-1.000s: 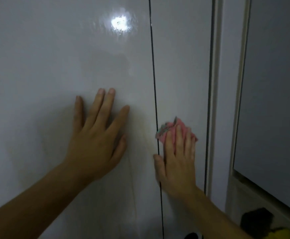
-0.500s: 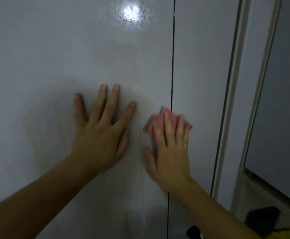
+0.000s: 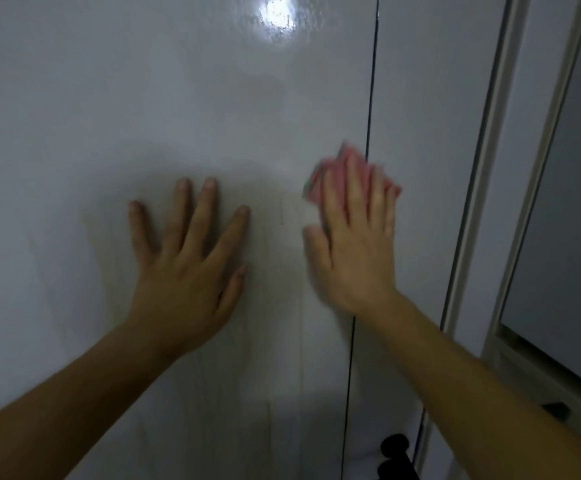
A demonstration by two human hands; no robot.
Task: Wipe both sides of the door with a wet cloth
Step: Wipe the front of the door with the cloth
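A glossy white door (image 3: 143, 98) fills most of the view, with faint wet streaks low down and a bright lamp reflection near the top. My left hand (image 3: 185, 258) lies flat on it, fingers spread, holding nothing. To its right my right hand (image 3: 355, 237) presses a pink cloth (image 3: 320, 178) against the door, just left of a thin dark vertical seam (image 3: 368, 116). Only the cloth's top and sides show past my fingers, and it is blurred.
Right of the seam is a narrow white panel (image 3: 427, 133), then a pale frame (image 3: 483, 168) and a grey panel (image 3: 566, 202) at the far right. A black handle-like object (image 3: 394, 455) sits low beside the seam.
My right hand has slid the pink cloth up and to the left, from the narrow panel across the seam onto the main door. My left hand has stayed flat in place.
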